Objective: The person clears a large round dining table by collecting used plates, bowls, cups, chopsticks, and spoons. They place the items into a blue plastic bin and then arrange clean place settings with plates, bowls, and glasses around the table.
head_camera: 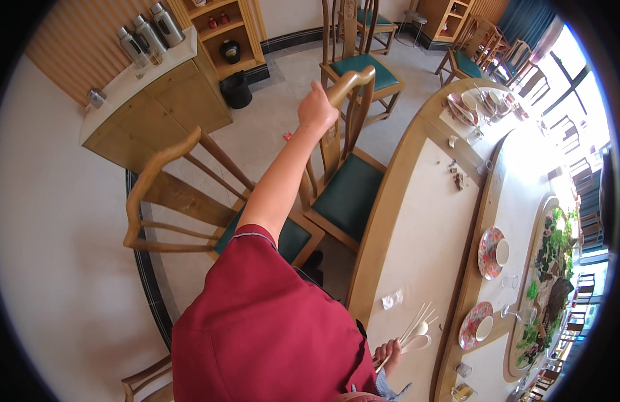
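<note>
My left hand (317,110) is stretched far out, curled around one end of the top rail of a wooden chair (347,88). That chair has a green seat pad and stands against the edge of a large round table (415,221). Low over the table, my right hand (387,352) grips several white spoons (418,342) and thin chopsticks (415,319) in one bundle. A crumpled clear wrapper (392,300) lies on the tabletop near that hand. A second wooden chair (164,196) stands beside my outstretched arm.
A raised round centre (511,211) carries floral plates (483,266) with bowls, glasses and a green plant display (556,251). Used dishes (463,108) and scraps (458,178) lie along the table. Behind are a sideboard (164,100) with metal flasks (149,35) and a black bin (236,90).
</note>
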